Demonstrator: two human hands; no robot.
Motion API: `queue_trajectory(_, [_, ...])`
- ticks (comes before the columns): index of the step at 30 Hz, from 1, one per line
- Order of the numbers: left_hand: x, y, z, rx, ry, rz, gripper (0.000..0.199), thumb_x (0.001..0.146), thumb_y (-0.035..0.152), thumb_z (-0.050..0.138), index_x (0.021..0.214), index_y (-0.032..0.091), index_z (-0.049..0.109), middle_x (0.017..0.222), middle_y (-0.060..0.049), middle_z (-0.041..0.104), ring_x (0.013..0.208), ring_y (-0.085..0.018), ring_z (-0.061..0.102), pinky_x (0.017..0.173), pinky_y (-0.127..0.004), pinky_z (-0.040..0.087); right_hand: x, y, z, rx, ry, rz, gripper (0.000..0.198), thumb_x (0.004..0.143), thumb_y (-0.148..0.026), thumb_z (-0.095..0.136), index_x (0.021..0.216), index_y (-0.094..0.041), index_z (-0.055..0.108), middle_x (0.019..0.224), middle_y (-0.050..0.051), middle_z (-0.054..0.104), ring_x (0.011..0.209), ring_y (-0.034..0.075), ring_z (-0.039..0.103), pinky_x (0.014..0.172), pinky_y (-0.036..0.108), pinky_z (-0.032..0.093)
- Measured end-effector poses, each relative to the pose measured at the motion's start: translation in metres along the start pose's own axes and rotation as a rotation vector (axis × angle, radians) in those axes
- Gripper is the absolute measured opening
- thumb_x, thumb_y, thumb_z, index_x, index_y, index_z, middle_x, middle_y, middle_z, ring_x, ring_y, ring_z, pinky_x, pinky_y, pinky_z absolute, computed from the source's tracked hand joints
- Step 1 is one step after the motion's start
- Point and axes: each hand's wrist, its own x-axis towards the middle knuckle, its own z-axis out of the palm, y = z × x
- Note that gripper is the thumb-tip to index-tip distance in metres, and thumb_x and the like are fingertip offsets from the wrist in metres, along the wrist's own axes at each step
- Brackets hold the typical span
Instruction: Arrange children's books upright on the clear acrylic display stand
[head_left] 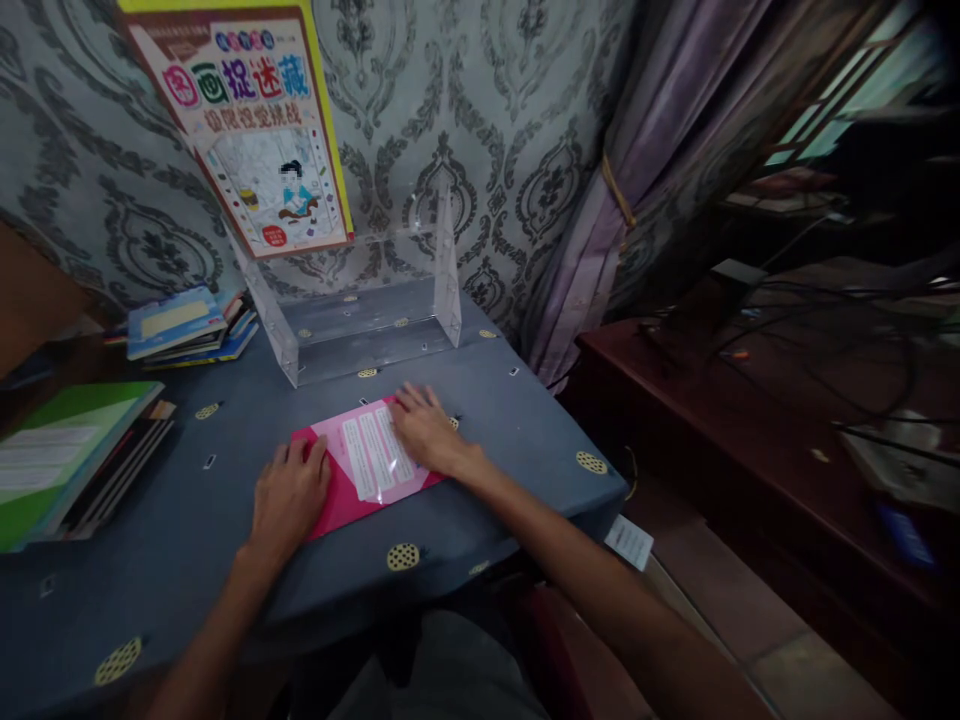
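A pink book (381, 460) with white text panels lies flat on the cloth-covered table (487, 520) in front of me. My left hand (291, 495) rests on the book's left end, its fingers laid over the cover and pointing away from me. Across the book's right part lies my right hand (426, 430), fingers extended and slightly smeared by motion. Neither hand is wrapped around anything. Beyond the book stands a clear acrylic rack (367, 345), and a yellow-edged picture book (255, 140) leans upright at its back left.
A stack of books with a green cover (71, 440) sits at the table's left, and a smaller pile (187, 325) lies behind it. A purple curtain (600, 220) hangs past the right corner. Farther right, a dark red desk (675, 400) carries tangled cables.
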Motion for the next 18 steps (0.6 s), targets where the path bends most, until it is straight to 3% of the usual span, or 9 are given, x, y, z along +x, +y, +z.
queue_trajectory(2, [0.001,0.000,0.001,0.009,0.009,-0.005,0.043,0.102,0.026,0.037,0.132,0.016,0.066,0.118,-0.017,0.069,0.105,-0.033,0.063,0.083,-0.045,0.055,0.009,-0.030,0.010,0.002,0.007,-0.110,0.042,0.101,-0.012,0.038,0.139,-0.010,0.055,0.153,0.020,0.050,0.151,0.029,0.034,0.123,0.055,0.027])
queue_trajectory(4, [0.002,-0.001,0.002,0.016,0.019,-0.006,0.043,0.102,0.026,0.037,0.132,0.017,0.066,0.118,-0.017,0.068,0.103,-0.032,0.062,0.082,-0.044,0.054,0.016,-0.054,0.022,0.020,0.014,-0.200,0.045,0.102,-0.013,0.037,0.145,-0.009,0.048,0.156,0.019,0.046,0.150,0.028,0.036,0.123,0.052,0.028])
queue_trajectory(7, [0.001,-0.001,0.002,0.025,0.023,0.001,0.043,0.102,0.027,0.037,0.132,0.018,0.066,0.118,-0.016,0.068,0.102,-0.031,0.062,0.082,-0.043,0.053,0.021,-0.064,0.032,0.059,0.033,-0.187,0.047,0.105,-0.024,0.036,0.149,-0.009,0.044,0.159,0.019,0.042,0.151,0.027,0.034,0.124,0.051,0.027])
queue_trajectory(12, [0.000,0.000,0.001,0.035,0.018,-0.001,0.044,0.103,0.027,0.034,0.132,0.017,0.066,0.119,-0.017,0.068,0.103,-0.032,0.062,0.082,-0.044,0.052,0.010,-0.027,0.022,0.078,0.018,0.040,0.066,0.104,-0.048,0.040,0.151,-0.003,0.041,0.161,0.023,0.036,0.154,0.030,0.028,0.125,0.051,0.023])
queue_trajectory(15, [0.000,0.000,0.002,0.026,0.025,0.007,0.046,0.102,0.026,0.032,0.132,0.016,0.066,0.121,-0.019,0.067,0.102,-0.032,0.062,0.084,-0.046,0.051,-0.008,-0.003,0.012,0.045,0.023,0.170,0.068,0.104,-0.049,0.039,0.154,-0.003,0.038,0.162,0.022,0.034,0.154,0.030,0.026,0.125,0.052,0.023])
queue_trajectory(18, [0.000,-0.001,0.007,-0.021,0.058,0.027,0.045,0.102,0.028,0.034,0.127,0.014,0.068,0.121,-0.020,0.067,0.104,-0.032,0.061,0.089,-0.048,0.050,-0.032,0.007,0.009,0.012,0.028,0.201,0.065,0.105,-0.045,0.036,0.155,-0.003,0.036,0.163,0.021,0.033,0.154,0.030,0.028,0.125,0.053,0.023])
